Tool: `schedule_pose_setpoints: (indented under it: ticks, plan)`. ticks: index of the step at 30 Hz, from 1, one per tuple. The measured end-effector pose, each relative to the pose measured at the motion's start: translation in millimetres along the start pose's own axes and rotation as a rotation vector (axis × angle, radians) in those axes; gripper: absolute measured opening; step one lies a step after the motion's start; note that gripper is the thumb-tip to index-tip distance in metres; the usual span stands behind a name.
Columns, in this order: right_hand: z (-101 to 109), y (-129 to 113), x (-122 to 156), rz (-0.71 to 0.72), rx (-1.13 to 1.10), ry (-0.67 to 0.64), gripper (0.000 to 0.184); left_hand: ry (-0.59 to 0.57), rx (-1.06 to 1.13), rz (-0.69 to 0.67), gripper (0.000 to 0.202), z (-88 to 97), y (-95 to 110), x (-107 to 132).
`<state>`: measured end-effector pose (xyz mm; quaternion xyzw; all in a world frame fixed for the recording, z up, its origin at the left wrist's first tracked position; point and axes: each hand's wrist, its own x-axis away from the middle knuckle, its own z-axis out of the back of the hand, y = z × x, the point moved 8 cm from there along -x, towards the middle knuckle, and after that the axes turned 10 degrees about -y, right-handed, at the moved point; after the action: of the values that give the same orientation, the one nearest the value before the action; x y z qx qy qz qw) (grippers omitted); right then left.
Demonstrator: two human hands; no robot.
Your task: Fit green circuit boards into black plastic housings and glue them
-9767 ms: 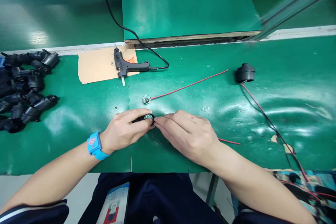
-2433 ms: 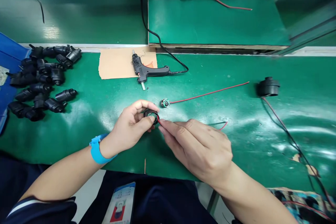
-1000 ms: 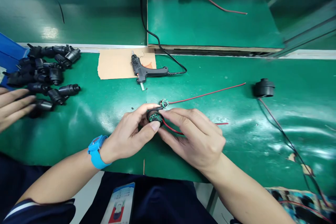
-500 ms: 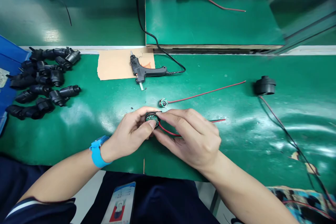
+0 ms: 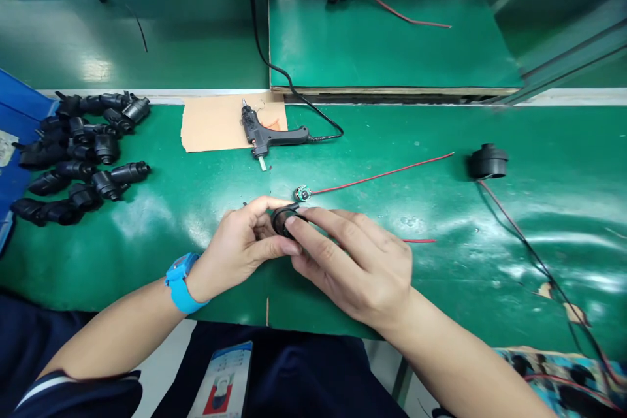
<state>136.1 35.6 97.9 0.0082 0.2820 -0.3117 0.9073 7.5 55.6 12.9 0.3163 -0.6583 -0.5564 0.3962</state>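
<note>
My left hand [image 5: 242, 238] is closed round a small black round housing [image 5: 280, 221], its thumb along the near side. My right hand [image 5: 362, 261] meets it from the right, with fingertips pressed on the black housing. Those fingers hide most of its inside. A red wire end [image 5: 420, 241] sticks out beyond my right hand. Just past my fingertips lies a small round green circuit board [image 5: 302, 193] with a red wire [image 5: 382, 174] running to the right.
A black glue gun [image 5: 274, 136] rests partly on cardboard [image 5: 210, 124]. Several black plastic fittings [image 5: 105, 144] lie at the left by a blue bin [image 5: 24, 111]. A black round part [image 5: 488, 162] with wires stands at the right. A raised green shelf [image 5: 392, 59] holds wired parts.
The housing has tilted, and the green board visible inside it before is now hidden. My right fingers have moved over its opening. The trailing wire end has shifted slightly right and down.
</note>
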Motion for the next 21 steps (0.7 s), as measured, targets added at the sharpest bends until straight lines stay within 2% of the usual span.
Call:
schedule_pose_setpoints:
  ticks: [3, 7, 13, 15, 17, 19, 21]
  plan:
    - [2.6, 0.4, 1.7, 0.014, -0.062, -0.002, 0.027, -0.007, -0.013, -0.058, 0.064, -0.4, 5.6, 1.0]
    - [8.9, 4.5, 8.0, 0.021, -0.229, 0.080, 0.038, -0.030, -0.030, -0.142, 0.076, -3.3, 19.5, 1.4]
    - [9.9, 5.8, 9.6, 0.006, -0.220, 0.108, 0.043, -0.009, -0.118, -0.166, 0.086, -6.6, 27.1, 5.5]
    - [9.3, 5.4, 7.4, 0.015, -0.220, 0.115, 0.043, -0.015, -0.139, -0.190, 0.079, -7.5, 28.5, 6.7]
    - [8.7, 5.6, 4.7, 0.010, -0.202, 0.113, 0.042, 0.010, -0.171, -0.193, 0.060, -4.3, 28.2, 7.1]
    - [5.2, 8.6, 2.3, -0.044, -0.183, 0.039, 0.040, 0.061, -0.205, -0.165, 0.044, 2.8, 26.1, 7.4]
    - [2.2, 13.3, 4.2, -0.130, -0.205, -0.092, 0.035, 0.100, -0.261, -0.115, 0.039, 9.4, 23.7, 8.3]
